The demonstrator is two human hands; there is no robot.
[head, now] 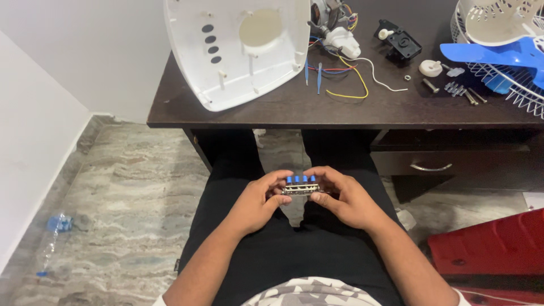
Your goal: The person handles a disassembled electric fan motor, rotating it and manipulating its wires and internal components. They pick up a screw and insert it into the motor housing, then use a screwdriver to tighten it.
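Blue-buttoned metal switch block [301, 185] sits pinched between the left hand [258, 203] and right hand [347, 198] fingertips; its underside stays hidden.

Count, head view: 2 hands [258, 205], both on 1 metal switch block [301, 188] w/ 4 blue push buttons [301, 179]. On table [294, 107]: 1 white plastic housing [238, 48], 1 motor w/ wires [334, 31], 1 black part [401, 42], 1 blue fan blade [498, 52]. Floor: 1 plastic bottle [52, 241].
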